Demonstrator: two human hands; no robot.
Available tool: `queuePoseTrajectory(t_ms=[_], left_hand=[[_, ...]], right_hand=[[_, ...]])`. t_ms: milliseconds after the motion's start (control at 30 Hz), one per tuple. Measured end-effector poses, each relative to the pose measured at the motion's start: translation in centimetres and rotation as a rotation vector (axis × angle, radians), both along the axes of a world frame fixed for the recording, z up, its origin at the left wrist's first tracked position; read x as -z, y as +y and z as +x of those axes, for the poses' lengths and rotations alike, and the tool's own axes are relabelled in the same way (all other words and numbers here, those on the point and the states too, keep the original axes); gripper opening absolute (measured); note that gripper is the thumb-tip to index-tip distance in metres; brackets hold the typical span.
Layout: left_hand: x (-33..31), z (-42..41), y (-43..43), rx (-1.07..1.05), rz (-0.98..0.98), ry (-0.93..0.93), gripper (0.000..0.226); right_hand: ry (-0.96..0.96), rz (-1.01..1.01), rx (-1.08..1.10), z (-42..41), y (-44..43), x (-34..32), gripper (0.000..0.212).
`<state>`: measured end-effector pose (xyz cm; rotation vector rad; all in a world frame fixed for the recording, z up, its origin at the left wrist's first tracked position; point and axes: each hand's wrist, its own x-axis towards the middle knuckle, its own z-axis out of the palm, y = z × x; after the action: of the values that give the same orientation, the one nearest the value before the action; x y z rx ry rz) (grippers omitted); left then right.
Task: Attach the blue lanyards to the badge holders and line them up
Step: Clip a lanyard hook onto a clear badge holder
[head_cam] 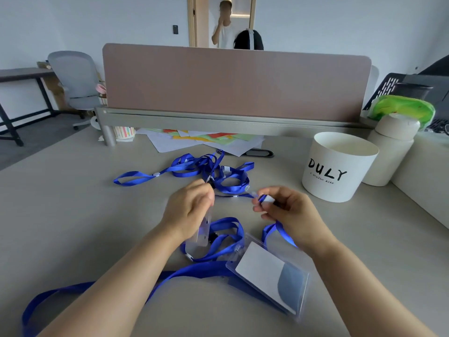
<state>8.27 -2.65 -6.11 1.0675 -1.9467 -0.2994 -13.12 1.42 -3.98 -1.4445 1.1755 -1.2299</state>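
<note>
My left hand [188, 207] is closed on the top of a clear badge holder [198, 239], which hangs upright below it. My right hand [284, 211] pinches the white clip end of a blue lanyard [279, 231], a short gap right of the left hand. A second clear badge holder [269, 273] with a white card lies flat near the front, a blue lanyard [211, 266] joined at its top and trailing off to the front left. A tangle of loose blue lanyards [206, 170] lies farther back on the grey table [73, 215].
A white tub [337, 166] marked DULY stands at the right, with a cream bottle [391, 152] behind it. Coloured papers [206, 138] lie under the brown desk divider [233, 81]. A person stands in the doorway behind the divider. An office chair [77, 81] is at the left.
</note>
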Motion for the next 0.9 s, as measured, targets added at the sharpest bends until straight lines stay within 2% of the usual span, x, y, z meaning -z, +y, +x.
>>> queuePoseTrajectory(t_ms=[67,133,200,233,300,400,600,667,733,833,900], left_hand=[[-0.5,-0.4,0.1,-0.051,0.089,0.091,0.027],[-1.5,-1.6,0.8,0.009,0.157,0.063,0.022],[-2.3,-3.5,1.4,0.129,0.27,-0.009,0.014],[-2.5,-4.5,1.4,0.202,0.363,-0.049,0.019],[-3.0,-6.1,1.2,0.375,0.556,-0.092,0.028],[-3.8,-7.4,1.0,0.501,0.717,-0.043,0.016],[-5.5,-7.7,-0.3,0.714,1.007,0.311,0.023],[-5.7,-7.4,-1.5,0.738,1.048,0.41,0.024],[-6.2,-7.1,-2.4,0.649,1.012,0.499,0.022],[-7.5,-7.1,-3.7,0.585,0.952,0.596,0.026],[-8.5,-7.7,-4.2,0.593,0.951,0.66,0.039]], right_hand=[[-0.281,0.032,-0.004,0.0,-0.3,-1.1,0.025],[-0.515,0.045,-0.021,0.2,-0.7,-2.4,0.023],[-0.653,0.036,-0.042,0.4,-0.9,-3.8,0.023],[-0.702,0.029,-0.058,0.6,-1.0,-4.4,0.023],[-0.78,0.013,-0.089,0.8,-1.2,-5.6,0.023],[-0.844,-0.027,-0.079,0.4,-1.6,-6.8,0.023],[-0.887,-0.111,0.055,-3.3,-1.8,-7.2,0.027],[-0.815,-0.13,0.104,-4.5,-2.0,-6.6,0.027],[-0.645,-0.155,0.166,-5.4,-2.1,-5.8,0.022],[-0.189,-0.112,0.204,-5.9,-1.8,-4.9,0.015],[0.118,-0.041,0.121,-5.7,-1.6,-4.3,0.036]])
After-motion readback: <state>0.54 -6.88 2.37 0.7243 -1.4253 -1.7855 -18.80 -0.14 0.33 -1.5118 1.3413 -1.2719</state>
